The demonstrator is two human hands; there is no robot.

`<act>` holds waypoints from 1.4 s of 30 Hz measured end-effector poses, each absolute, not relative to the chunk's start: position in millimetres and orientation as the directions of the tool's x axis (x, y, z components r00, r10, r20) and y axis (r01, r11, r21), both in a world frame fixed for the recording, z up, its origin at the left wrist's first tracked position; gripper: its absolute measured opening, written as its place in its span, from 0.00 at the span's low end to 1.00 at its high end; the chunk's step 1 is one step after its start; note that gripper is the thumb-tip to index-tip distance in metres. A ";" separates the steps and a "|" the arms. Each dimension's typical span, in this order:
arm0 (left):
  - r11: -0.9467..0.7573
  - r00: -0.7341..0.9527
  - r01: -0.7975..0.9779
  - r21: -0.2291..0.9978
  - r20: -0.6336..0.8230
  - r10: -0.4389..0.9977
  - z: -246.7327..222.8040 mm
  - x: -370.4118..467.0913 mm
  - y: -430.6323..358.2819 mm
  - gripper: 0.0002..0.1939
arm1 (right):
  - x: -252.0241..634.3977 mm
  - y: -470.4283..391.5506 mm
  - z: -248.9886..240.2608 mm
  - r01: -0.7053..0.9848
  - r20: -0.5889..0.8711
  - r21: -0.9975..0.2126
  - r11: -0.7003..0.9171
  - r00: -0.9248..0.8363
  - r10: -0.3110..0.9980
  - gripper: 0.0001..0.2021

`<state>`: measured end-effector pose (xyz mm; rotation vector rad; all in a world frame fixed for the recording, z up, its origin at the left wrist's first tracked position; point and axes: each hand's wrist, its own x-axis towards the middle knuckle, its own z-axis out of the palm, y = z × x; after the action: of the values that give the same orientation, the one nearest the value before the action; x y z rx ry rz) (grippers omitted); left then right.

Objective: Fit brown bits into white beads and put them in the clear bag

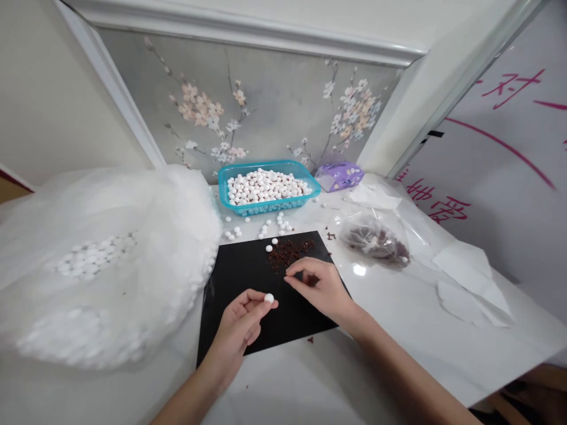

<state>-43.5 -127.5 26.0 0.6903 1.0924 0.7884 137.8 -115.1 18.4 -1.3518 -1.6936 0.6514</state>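
Observation:
Between the thumb and fingers of my left hand is a small white ball, held above a black mat. My right hand is closed in a pinch just right of and above the ball, beside a scatter of small dark red-brown bits; what its fingertips hold, if anything, is too small to make out. Two loose white balls lie at the mat's far edge, left of the bits.
Behind the mat stands a teal basket of white balls, with several loose ones before it. A large bag of balls fills the left. To the right are a purple packet, a clear bag of dark bits and white paper.

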 end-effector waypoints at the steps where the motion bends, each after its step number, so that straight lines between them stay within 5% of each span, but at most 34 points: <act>1: 0.548 0.248 -0.210 0.810 -0.498 0.831 26.4 -43.2 -127.2 0.13 | 136.1 -116.3 18.8 0.508 0.310 -0.810 0.291 -0.050 0.949 0.03; 16: 0.565 0.290 -0.258 0.783 -0.496 0.819 19.9 -44.2 -124.5 0.12 | 115.9 -135.6 31.3 0.445 0.452 -0.788 0.425 -0.049 0.891 0.09; 24: 0.581 0.345 -0.226 0.782 -0.493 0.799 19.3 -46.5 -123.2 0.10 | 105.9 -143.9 18.3 0.511 0.487 -0.759 0.402 0.036 0.873 0.04; 34: 0.554 0.368 -0.196 0.809 -0.463 0.806 21.6 -46.2 -124.7 0.10 | 106.9 -142.9 14.8 0.595 0.566 -0.620 0.512 -0.113 0.817 0.05; 42: 0.570 0.328 -0.273 0.775 -0.482 0.813 16.6 -46.3 -125.2 0.10 | 110.6 -145.5 18.7 0.492 0.350 -0.763 0.420 -0.232 0.908 0.14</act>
<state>-46.3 -125.2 16.6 0.6437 0.9936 0.7781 110.6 -145.5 18.7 -1.1942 -1.8733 0.6549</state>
